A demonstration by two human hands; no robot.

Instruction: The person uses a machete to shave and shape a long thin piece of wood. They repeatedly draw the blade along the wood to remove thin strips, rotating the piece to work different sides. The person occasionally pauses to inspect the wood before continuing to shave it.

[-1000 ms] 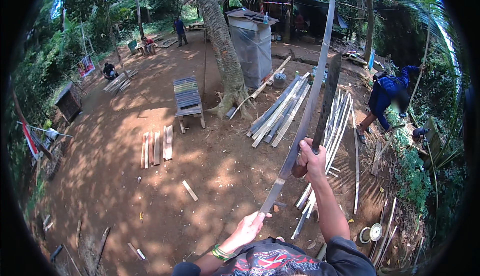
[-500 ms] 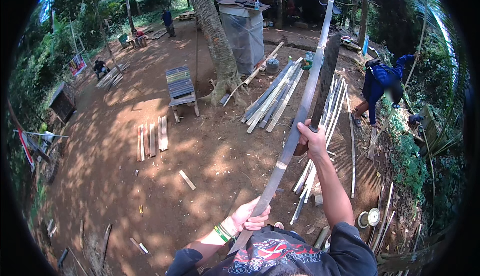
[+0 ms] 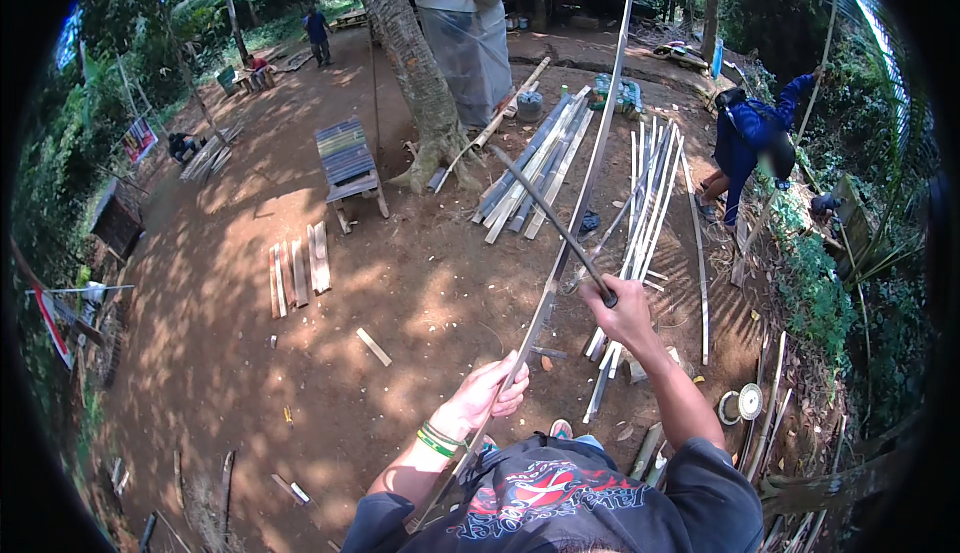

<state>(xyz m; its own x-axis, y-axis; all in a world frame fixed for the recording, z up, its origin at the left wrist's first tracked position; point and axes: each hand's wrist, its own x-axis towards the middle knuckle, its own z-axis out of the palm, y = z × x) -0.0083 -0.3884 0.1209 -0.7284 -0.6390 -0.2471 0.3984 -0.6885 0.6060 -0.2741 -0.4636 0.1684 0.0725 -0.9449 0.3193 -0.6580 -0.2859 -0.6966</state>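
A long, slim bamboo strip (image 3: 597,148) slants from beside my body up past the top edge, turned almost edge-on. My left hand (image 3: 482,393), with green and yellow bands at the wrist, is closed around its lower part. My right hand (image 3: 624,313) grips the handle of a machete (image 3: 530,191) to the right of the strip. The blade shows as a thin dark line pointing up and left, and it crosses the strip in view. Whether blade and strip touch, I cannot tell.
Bamboo strips lie in a pile (image 3: 535,178) ahead and another pile (image 3: 655,193) at right. Short slats (image 3: 298,273) and a bamboo bench (image 3: 347,158) are left of a tree trunk (image 3: 420,73). A person in blue (image 3: 755,133) bends at the right; others are farther off.
The machete has swung from upright beside the strip to pointing up-left across it. The strip has turned from its broad face toward its edge. My right hand has moved down slightly.
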